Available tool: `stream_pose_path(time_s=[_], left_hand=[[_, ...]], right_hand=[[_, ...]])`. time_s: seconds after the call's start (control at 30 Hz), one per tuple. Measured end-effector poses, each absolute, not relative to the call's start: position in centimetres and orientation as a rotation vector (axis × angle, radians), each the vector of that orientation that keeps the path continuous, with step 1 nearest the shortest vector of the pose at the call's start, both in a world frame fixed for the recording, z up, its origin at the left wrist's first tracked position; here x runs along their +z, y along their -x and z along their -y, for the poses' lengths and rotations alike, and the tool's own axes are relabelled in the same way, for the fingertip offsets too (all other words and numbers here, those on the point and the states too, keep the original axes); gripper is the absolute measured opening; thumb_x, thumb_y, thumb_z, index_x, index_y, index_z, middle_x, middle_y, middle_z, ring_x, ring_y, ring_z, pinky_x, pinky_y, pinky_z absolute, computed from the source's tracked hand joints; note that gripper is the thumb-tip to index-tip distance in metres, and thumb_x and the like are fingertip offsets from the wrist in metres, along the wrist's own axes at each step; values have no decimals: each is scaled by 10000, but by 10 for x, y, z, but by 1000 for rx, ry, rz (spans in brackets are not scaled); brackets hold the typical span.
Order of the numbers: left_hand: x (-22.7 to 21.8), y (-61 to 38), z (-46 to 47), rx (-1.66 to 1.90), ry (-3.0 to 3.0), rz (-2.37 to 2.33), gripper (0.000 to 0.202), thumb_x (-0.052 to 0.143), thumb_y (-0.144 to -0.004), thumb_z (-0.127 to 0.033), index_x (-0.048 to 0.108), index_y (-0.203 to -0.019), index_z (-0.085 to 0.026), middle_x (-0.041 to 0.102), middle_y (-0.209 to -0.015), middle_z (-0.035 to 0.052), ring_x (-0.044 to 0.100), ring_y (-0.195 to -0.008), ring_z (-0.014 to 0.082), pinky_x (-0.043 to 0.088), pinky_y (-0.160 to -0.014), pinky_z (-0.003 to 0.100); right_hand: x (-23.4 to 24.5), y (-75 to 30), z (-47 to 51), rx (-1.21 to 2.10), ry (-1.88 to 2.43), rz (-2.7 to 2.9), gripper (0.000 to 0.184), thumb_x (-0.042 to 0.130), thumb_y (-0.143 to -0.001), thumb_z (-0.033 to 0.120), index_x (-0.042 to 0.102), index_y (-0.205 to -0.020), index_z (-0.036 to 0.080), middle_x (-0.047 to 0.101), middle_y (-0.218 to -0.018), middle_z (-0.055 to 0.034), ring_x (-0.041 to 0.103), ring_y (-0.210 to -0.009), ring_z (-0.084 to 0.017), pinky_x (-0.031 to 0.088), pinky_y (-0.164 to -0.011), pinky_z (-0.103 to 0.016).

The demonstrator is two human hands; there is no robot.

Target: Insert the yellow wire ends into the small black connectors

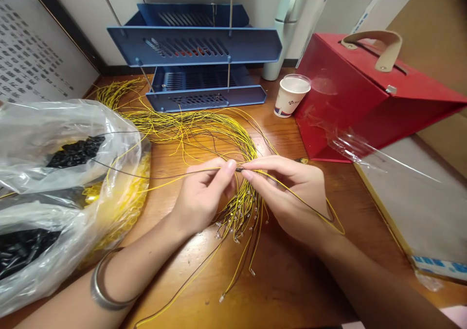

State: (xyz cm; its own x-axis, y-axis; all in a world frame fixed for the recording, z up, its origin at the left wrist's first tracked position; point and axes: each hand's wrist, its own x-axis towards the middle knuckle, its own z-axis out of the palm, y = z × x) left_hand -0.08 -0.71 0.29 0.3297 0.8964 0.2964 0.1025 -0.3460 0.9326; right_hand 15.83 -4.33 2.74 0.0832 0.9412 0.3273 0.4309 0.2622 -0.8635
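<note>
In the head view my left hand (200, 197) is closed, pinching a thin black-and-yellow wire pair (164, 177) between thumb and forefinger. The fingertips of my right hand (297, 185) pinch a small black tube-like piece (239, 169) on the same wires, just right of my left thumb. From my right hand the wires loop out to the right. Under and behind both hands runs a thick bundle of yellow and black wires (219, 124). Its near ends carry small clear tips (235, 217), which look like tiny LEDs.
Clear plastic bags (120, 110) on the left hold small black pieces (76, 153) and yellow ones (124, 202). At the back stand a blue tray rack (197, 46), a paper cup (290, 95) and a pale tumbler (279, 37). A red box (343, 90) stands on the right.
</note>
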Motion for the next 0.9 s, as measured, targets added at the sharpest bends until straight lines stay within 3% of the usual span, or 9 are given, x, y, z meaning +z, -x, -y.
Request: stream_pose_path(time_s=[0.23, 0.37, 0.57, 0.77, 0.9], left_hand=[[11, 1, 8, 1104, -1709, -911, 492, 423, -980, -214, 540, -505, -167, 512, -503, -14, 464, -466, 71, 376, -496, 224], [12, 1, 6, 1168, -1607, -967, 479, 427, -975, -250, 542, -516, -176, 515, -495, -2, 479, -479, 92, 391, -522, 242], [7, 2, 2, 1381, -1390, -1002, 459, 425, -981, -324, 502, -548, -190, 491, -481, -9, 464, -459, 102, 386, -504, 253], [4, 2, 3, 1345, -1562, -982, 467, 449, -977, -376, 507, -554, -188, 492, -502, -14, 458, -461, 95, 366, -478, 251], [5, 3, 7, 1228, -1805, -957, 426, 486, -965, -306, 535, -561, -180, 510, -501, -23, 471, -468, 84, 381, -494, 236]], right_hand=[[27, -157, 44, 646, 1324, 1553, 97, 688, -823, 219, 755, -889, 240, 747, -850, 14, 658, -713, -117, 492, -582, -230], [27, -156, 43, 612, 1326, 1543, 96, 690, -815, 192, 757, -877, 222, 749, -854, 4, 642, -706, -115, 461, -545, -226], [29, -155, 43, 537, 1304, 1523, 89, 687, -808, 160, 756, -857, 190, 718, -754, 23, 409, -457, -43, 350, -428, -224], [29, -156, 43, 535, 1305, 1506, 82, 686, -804, 145, 752, -835, 182, 708, -746, 18, 425, -472, -45, 370, -448, -223], [29, -155, 44, 553, 1297, 1535, 79, 692, -801, 154, 751, -828, 199, 715, -756, 19, 500, -522, -66, 403, -475, -228]])
